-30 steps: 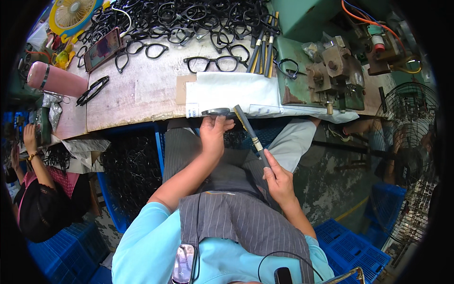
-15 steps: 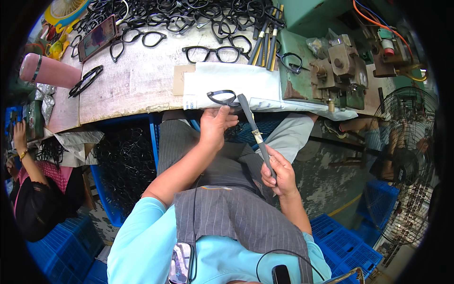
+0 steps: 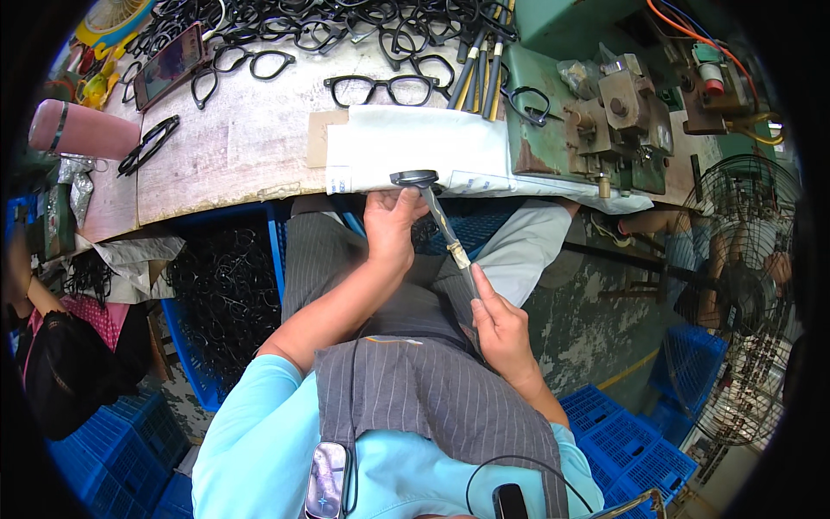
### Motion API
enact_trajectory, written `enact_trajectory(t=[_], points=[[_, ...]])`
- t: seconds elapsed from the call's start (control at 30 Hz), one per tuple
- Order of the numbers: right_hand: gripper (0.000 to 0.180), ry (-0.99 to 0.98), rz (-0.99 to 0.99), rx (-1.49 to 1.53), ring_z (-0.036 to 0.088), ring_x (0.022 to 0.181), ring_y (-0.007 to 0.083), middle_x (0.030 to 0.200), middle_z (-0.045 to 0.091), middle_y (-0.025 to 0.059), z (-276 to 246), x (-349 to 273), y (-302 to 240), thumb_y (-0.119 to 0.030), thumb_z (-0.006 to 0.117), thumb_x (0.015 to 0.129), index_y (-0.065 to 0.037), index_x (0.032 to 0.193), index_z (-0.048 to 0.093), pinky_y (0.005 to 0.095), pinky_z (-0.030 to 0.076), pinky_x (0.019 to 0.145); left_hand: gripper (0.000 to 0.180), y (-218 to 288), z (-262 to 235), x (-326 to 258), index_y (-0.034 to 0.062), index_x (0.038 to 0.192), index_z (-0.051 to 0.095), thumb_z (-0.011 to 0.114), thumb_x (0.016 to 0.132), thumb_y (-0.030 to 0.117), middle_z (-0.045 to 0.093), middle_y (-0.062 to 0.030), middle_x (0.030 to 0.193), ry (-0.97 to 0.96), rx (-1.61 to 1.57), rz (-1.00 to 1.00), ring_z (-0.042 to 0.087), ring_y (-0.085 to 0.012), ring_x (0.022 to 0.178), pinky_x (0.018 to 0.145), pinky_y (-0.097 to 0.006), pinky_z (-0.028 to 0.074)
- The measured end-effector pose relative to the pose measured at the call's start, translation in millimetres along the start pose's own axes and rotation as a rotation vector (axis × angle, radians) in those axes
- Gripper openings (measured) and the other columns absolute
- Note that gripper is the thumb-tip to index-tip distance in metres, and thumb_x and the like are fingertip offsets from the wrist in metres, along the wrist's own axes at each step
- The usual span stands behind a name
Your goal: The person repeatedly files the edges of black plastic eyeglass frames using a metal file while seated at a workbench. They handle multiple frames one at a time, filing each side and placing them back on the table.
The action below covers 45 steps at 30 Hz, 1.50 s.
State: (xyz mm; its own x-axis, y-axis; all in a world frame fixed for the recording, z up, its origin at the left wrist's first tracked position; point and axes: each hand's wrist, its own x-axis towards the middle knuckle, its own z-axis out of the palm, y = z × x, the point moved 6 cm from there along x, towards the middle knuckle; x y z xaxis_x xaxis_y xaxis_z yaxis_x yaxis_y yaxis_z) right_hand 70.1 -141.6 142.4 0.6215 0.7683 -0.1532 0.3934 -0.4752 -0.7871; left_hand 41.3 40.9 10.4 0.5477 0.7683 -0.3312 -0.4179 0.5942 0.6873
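My left hand (image 3: pixel 391 227) grips a black eyeglass frame (image 3: pixel 414 179) at the near edge of the workbench, over a white cloth pad (image 3: pixel 415 151). My right hand (image 3: pixel 500 327) holds the handle of a long thin file (image 3: pixel 447 229) whose tip reaches up against the frame. Both hands hover above my lap, just below the bench edge. A finished-looking black frame (image 3: pixel 387 87) lies on the bench beyond the pad.
A heap of black frames (image 3: pixel 328 22) fills the bench's far side, with spare files (image 3: pixel 480 60) beside a green machine (image 3: pixel 596 112). A pink bottle (image 3: pixel 82 130) and phone (image 3: pixel 169 65) lie left. Blue crates (image 3: pixel 635 441), a crate of frames (image 3: pixel 220 294), a fan (image 3: pixel 743 294) and another person (image 3: pixel 39 346) surround me.
The frame in my left hand has shifted slightly along the pad's edge, and the file in my right hand has slid against it.
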Motion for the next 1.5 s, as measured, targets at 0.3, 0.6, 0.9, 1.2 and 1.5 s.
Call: enact_trajectory(t=[0.3, 0.6, 0.9, 1.2, 1.5], points=[[0.048, 0.035, 0.044, 0.013, 0.065, 0.075, 0.0359, 0.088, 0.064, 0.0244, 2.7, 37.5, -13.2, -0.002, 0.057, 0.089, -0.008, 0.136, 0.05, 0.0343, 0.051, 0.07, 0.029, -2.2, -3.9, 0.8, 0.0077, 0.106, 0.051, 0.071, 0.087, 0.018, 0.062, -0.0025, 0.097, 0.064, 0.042, -0.019, 0.063, -0.0138, 0.078, 0.068, -0.028, 0.055], [0.047, -0.006, -0.004, -0.037, 0.061, 0.072, 0.041, 0.081, 0.062, 0.0257, 7.3, 39.0, -20.1, -0.002, 0.056, 0.09, -0.006, 0.136, 0.048, 0.0377, 0.049, 0.066, 0.029, -3.2, -4.1, 2.2, 0.0059, 0.105, 0.051, 0.071, 0.087, 0.016, 0.063, -0.0033, 0.095, 0.069, 0.03, 0.041, 0.064, -0.0144, 0.078, 0.071, -0.03, 0.057], [0.048, -0.035, 0.018, 0.004, 0.047, 0.056, 0.0103, 0.062, 0.051, 0.011, -11.0, 24.2, -15.9, -0.003, 0.055, 0.09, -0.012, 0.137, 0.05, 0.0261, 0.044, 0.057, 0.031, -1.1, -3.4, 2.9, 0.0068, 0.107, 0.051, 0.072, 0.087, 0.017, 0.063, -0.0034, 0.099, 0.054, 0.035, 0.077, 0.063, -0.0122, 0.076, 0.065, -0.025, 0.055], [0.047, 0.078, -0.089, -0.1, 0.06, 0.069, 0.0401, 0.077, 0.061, 0.0234, 4.6, 60.1, -8.8, -0.002, 0.058, 0.088, -0.006, 0.134, 0.05, 0.0401, 0.048, 0.064, 0.033, -0.6, -8.3, 5.3, 0.0043, 0.105, 0.051, 0.074, 0.084, 0.016, 0.062, -0.0038, 0.093, 0.084, 0.108, -0.001, 0.063, -0.0136, 0.073, 0.066, -0.027, 0.057], [0.05, 0.057, -0.142, -0.144, 0.06, 0.066, 0.0393, 0.074, 0.059, 0.0221, 8.7, 43.7, -12.5, -0.003, 0.058, 0.088, -0.009, 0.137, 0.048, 0.0434, 0.048, 0.061, 0.032, -0.1, -8.4, 3.6, 0.0053, 0.107, 0.052, 0.072, 0.086, 0.016, 0.063, -0.0031, 0.094, 0.079, 0.116, 0.011, 0.062, -0.012, 0.07, 0.063, -0.025, 0.056]])
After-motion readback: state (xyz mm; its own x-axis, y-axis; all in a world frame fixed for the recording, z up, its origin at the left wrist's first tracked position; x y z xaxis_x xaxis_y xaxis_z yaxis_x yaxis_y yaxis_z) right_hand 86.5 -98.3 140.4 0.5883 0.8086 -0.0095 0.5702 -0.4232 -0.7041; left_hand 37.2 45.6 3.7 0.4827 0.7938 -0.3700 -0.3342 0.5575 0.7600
